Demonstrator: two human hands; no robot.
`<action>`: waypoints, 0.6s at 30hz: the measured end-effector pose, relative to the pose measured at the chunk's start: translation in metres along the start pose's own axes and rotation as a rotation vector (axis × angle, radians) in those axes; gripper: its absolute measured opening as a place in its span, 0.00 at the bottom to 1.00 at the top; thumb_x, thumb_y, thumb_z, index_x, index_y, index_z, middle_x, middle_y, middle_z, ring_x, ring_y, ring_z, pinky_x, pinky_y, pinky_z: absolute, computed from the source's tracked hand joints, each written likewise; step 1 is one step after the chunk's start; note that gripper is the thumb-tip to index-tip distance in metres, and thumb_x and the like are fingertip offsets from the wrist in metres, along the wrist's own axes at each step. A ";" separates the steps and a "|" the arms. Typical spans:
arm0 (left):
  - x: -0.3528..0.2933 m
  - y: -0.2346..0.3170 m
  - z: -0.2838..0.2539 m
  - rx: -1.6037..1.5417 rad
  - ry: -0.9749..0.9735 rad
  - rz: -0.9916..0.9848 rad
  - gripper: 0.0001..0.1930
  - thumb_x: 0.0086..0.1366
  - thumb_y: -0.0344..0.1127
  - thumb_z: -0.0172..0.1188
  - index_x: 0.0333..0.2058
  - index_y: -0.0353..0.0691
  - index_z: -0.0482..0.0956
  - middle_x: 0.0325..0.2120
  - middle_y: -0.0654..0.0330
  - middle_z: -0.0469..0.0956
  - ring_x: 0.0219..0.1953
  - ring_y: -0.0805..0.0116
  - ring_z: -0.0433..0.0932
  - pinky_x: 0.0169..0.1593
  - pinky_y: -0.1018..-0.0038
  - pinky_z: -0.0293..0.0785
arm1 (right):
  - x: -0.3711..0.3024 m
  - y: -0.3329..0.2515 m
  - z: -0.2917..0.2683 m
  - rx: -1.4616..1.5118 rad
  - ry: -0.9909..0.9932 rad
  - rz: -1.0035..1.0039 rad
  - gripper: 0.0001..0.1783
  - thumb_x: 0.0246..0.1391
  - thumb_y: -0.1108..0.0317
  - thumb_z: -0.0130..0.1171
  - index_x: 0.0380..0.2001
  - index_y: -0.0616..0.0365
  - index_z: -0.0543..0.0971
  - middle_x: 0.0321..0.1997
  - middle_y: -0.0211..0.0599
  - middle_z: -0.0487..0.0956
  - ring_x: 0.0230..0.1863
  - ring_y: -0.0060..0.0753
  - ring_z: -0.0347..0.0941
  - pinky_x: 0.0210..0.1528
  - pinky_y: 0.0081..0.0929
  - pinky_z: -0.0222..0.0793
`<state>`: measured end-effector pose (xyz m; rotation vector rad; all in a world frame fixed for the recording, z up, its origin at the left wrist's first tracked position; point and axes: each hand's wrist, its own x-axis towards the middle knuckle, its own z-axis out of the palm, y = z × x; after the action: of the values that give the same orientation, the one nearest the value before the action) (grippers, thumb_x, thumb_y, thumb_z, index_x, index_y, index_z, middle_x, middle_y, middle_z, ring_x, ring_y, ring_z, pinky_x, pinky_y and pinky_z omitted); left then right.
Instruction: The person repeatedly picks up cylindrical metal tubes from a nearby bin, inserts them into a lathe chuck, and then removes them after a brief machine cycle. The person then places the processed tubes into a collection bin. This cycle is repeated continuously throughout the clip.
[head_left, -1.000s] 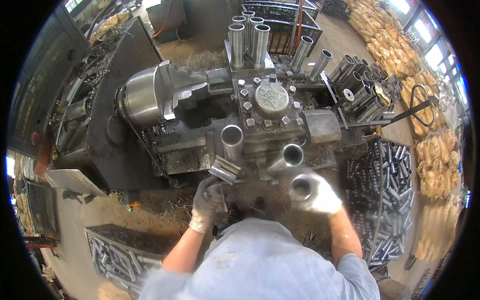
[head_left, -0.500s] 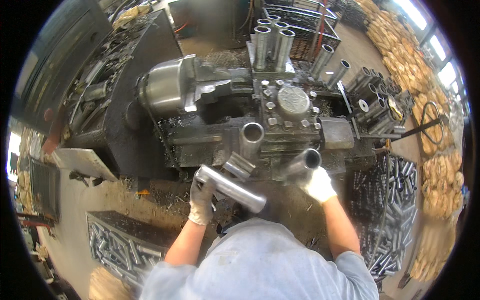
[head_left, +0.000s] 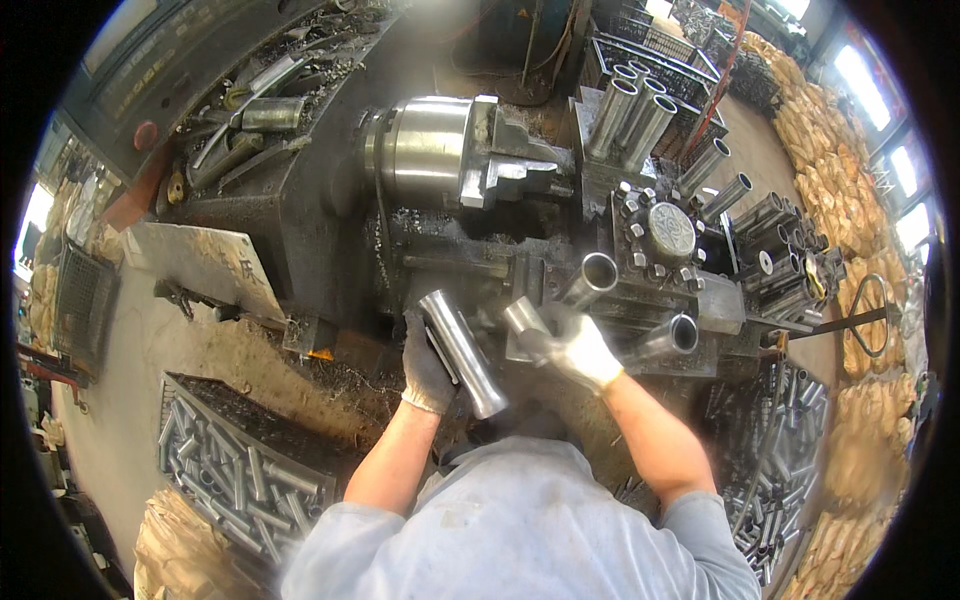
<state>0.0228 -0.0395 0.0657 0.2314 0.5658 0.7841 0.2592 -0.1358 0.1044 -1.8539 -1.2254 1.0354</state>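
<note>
My left hand (head_left: 428,368), in a dirty work glove, is wrapped round a shiny metal tube (head_left: 462,350) with a wider lower end. The tube is tilted in front of my chest. My right hand (head_left: 582,352), gloved in white with dark, soiled fingers, closes on a short metal sleeve (head_left: 521,315) at the machine's front; some blur hides the exact grip. Just beyond that hand an upright tube (head_left: 592,280) stands on the lathe carriage. To its right another tube (head_left: 675,340) leans, open end up.
The lathe chuck (head_left: 430,150) and the bolted tool post (head_left: 670,230) lie ahead. Several tubes (head_left: 640,120) stand behind the post, more at the right. Bins of metal tubes sit at lower left (head_left: 230,470) and lower right (head_left: 780,470). A handwheel (head_left: 870,315) juts out at right.
My right hand has left the leaning tube and moved left onto the short sleeve. My left hand has turned its tube steeper. The whole view has swung, shifting the lathe rightward.
</note>
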 end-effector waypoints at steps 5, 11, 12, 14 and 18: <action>-0.014 -0.007 0.069 0.142 -0.129 0.113 0.39 0.80 0.67 0.39 0.70 0.37 0.66 0.63 0.49 0.76 0.65 0.55 0.75 0.71 0.54 0.68 | -0.007 -0.085 0.010 -0.111 -0.232 0.125 0.47 0.45 0.44 0.77 0.60 0.67 0.76 0.48 0.54 0.85 0.49 0.45 0.83 0.58 0.37 0.78; -0.005 0.022 0.106 0.382 -0.422 0.546 0.45 0.71 0.65 0.63 0.73 0.38 0.61 0.69 0.48 0.70 0.68 0.51 0.73 0.71 0.52 0.70 | -0.020 -0.155 -0.072 -0.082 -0.164 -0.205 0.50 0.41 0.53 0.77 0.68 0.59 0.71 0.52 0.55 0.85 0.53 0.54 0.85 0.56 0.44 0.81; 0.003 0.029 0.096 0.594 -0.378 0.598 0.45 0.70 0.64 0.65 0.71 0.35 0.65 0.66 0.51 0.72 0.66 0.56 0.74 0.69 0.57 0.70 | -0.013 -0.164 -0.099 -0.158 -0.129 -0.460 0.48 0.43 0.57 0.76 0.68 0.60 0.71 0.54 0.58 0.84 0.56 0.58 0.84 0.56 0.45 0.82; 0.025 0.036 0.062 0.801 -0.266 0.591 0.41 0.69 0.60 0.68 0.67 0.31 0.71 0.61 0.55 0.77 0.63 0.63 0.75 0.67 0.64 0.71 | 0.023 -0.177 -0.148 -0.569 0.042 -0.723 0.47 0.44 0.64 0.72 0.69 0.61 0.68 0.51 0.56 0.84 0.50 0.56 0.85 0.53 0.45 0.83; 0.029 0.016 -0.046 0.857 0.086 0.504 0.28 0.70 0.44 0.68 0.61 0.32 0.78 0.52 0.56 0.83 0.56 0.65 0.79 0.63 0.68 0.74 | 0.127 -0.160 -0.214 -1.355 0.251 -0.680 0.26 0.53 0.69 0.66 0.55 0.61 0.75 0.43 0.52 0.83 0.42 0.55 0.84 0.40 0.50 0.81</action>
<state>0.0038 -0.0075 0.0222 1.1679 0.9241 0.9999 0.4152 0.0125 0.3077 -1.9670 -2.4213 -0.5951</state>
